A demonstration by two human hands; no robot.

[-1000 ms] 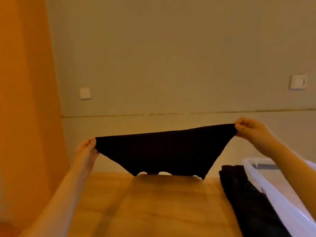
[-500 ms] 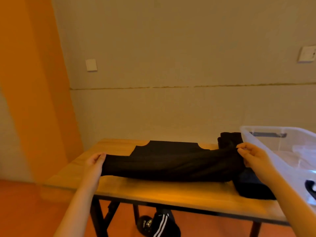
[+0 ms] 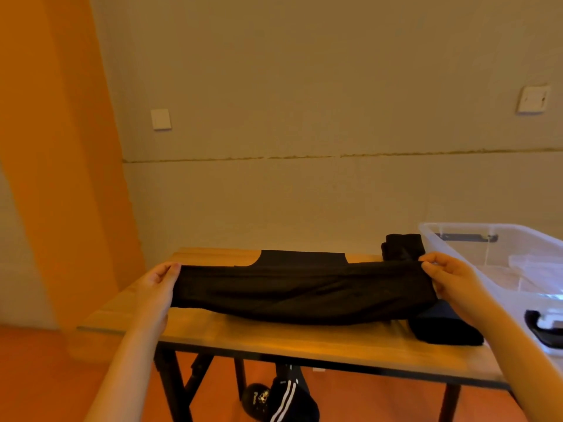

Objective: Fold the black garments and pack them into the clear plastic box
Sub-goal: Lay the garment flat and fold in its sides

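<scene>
The black garment (image 3: 298, 293) looks soft, light and limp: it sags in the middle between its two held ends, so it should bend wherever it is unsupported and will not keep a crease unless pressed flat. The sensible places to hold it are the two outer ends of the folded edge, which is where it is taken now. The left hand (image 3: 158, 284) pinches the end at 9 o'clock, fingers curled round the cloth; the right hand (image 3: 447, 278) pinches the end at 3 o'clock in the same way. The cloth is matt, dark and wrinkled, doubled over into a long band across the middle of the wooden counter (image 3: 274, 336), with a flat lower layer showing beyond it at 12 o'clock, its far edge cut in a shallow curve at each corner. Whether the near band lies fully on the counter or hangs just above it, I cannot tell. The clear plastic box (image 3: 457, 239) stands at the 3 o'clock end of the counter, just beside the right hand, open at the top, with no black garment visible inside it. Between garment and box lie a folded dark pile (image 3: 444, 330) towards 4 o'clock and another dark bundle (image 3: 402, 246) towards 1 o'clock, both touching or nearly touching the box wall.
</scene>
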